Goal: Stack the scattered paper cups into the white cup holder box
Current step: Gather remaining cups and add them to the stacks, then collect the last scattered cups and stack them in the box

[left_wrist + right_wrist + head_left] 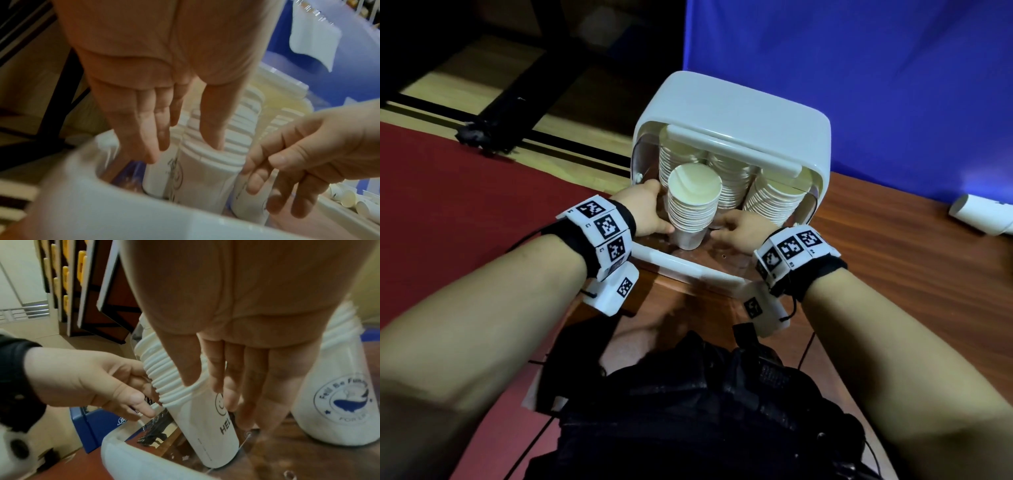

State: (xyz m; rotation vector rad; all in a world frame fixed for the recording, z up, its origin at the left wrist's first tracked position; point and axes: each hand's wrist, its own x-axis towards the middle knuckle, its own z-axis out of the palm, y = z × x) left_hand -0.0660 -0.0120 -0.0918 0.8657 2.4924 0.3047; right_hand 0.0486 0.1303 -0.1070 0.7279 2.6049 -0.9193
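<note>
The white cup holder box [732,126] stands on the wooden table with its clear front door [688,270] folded down. Several stacks of paper cups [774,202] fill it. In front of them, in the doorway, a stack of cups [693,209] leans a little. My left hand [664,219] grips its left side, thumb on the rims [205,170]. My right hand [722,229] holds the right side, with the thumb across the rims and fingers [236,394] along the bottom cup [205,418].
A stack with a blue whale logo [337,410] stands just right of the held one. Loose cups [347,199] lie to the right. A white roll [983,214] lies at the table's right edge. Blue backdrop [859,85] behind, red cloth [465,205] at left.
</note>
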